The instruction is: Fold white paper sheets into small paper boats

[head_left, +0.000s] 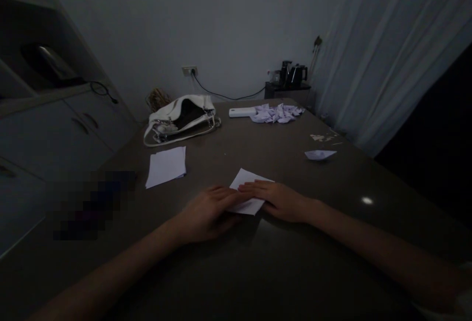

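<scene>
— What is held by the hands?

— A white sheet of paper (246, 193) is pressed flat on the dark worktop (287, 262), near its middle. The left hand (206, 213) is laid palm down, fingers stretched out and together, over the sheet's lower left edge. The right hand (278, 200) is laid flat in the same way over the right edge, with its fingertips meeting those of the left. Nothing is gripped by either; the paper is only held down.

— How far is the folding judged to be?

— An early stage is suggested. The sheet is seen as a slanted, roughly four-sided shape, and a crease appears to be flattened under the fingers, though how many folds are already made cannot be told in the dim light. No finished form is shown yet, so most of the folds are judged to be left.

— What else is laid out?

— A small stack of plain white sheets (166, 166) is kept to the left, well apart from the hands. One small folded piece (320, 154) is set to the right, and a heap of folded paper pieces (276, 113) is gathered at the far edge, just beside a white oblong object (241, 112). A white handbag (180, 117) is left open at the far left
</scene>
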The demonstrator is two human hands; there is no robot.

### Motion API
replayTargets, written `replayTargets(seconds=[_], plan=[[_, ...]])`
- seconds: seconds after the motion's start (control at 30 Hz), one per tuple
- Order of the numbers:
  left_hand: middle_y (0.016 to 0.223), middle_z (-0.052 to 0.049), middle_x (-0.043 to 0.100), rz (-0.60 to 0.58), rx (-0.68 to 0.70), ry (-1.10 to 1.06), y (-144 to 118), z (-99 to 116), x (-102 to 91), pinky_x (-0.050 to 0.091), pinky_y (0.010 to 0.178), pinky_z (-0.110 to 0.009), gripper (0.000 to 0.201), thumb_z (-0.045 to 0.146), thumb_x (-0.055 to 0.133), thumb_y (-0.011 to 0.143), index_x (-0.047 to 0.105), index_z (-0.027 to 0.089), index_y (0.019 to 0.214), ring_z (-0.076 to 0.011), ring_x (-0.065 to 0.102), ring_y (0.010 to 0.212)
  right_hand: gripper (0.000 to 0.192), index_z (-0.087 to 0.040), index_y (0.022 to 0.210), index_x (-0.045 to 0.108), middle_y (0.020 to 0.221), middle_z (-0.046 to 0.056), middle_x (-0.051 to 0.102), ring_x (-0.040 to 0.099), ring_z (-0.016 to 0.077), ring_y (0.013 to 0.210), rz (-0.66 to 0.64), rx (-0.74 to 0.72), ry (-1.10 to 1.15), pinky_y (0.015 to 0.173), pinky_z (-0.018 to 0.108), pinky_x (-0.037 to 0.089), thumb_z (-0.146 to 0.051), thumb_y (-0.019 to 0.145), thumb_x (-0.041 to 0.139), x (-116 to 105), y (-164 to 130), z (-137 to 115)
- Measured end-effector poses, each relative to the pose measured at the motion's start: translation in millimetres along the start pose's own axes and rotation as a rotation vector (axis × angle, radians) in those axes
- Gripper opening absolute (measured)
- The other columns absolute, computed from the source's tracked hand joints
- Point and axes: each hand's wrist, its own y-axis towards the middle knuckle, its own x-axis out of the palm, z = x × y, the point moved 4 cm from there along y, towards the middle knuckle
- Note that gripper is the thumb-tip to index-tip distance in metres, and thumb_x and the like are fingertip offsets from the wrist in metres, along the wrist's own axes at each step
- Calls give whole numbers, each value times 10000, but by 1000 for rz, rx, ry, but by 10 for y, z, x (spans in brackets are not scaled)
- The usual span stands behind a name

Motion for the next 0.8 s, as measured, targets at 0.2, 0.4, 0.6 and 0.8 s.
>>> replayTargets(seconds=[0.2,0.4,0.6,0.8], plan=[[997,-63,696,289,-311,-338,-70,-261,-195,515,842,-327,277,367,618,847,630,166,1038,-217,645,927,383,-148,1095,644,1034,106,693,652,243,966,360,338,588,863,411,513,-430,934,440,-114,-50,91],[854,-55,696,156,-476,-633,-14,-245,-1,535,741,-321,327,432,541,887,651,141,987,-219,659,826,438,-130,1006,639,945,106,693,663,219,869,353,576,1014,786,374,529,-527,826,591,107,-55,133],[983,-97,708,147,-604,-741,-10,-337,161,561,745,-357,406,382,569,877,564,125,1192,-240,681,863,328,-141,1040,618,1000,111,683,658,220,891,364,499,772,763,373,532,-382,817,629,15,-22,168],[1068,-103,687,186,-573,-637,4,-390,138,533,829,-370,343,390,493,913,612,139,1115,-240,657,936,251,-153,1041,633,1002,83,695,665,205,893,370,428,682,792,370,530,-268,818,620,-60,-22,330]])
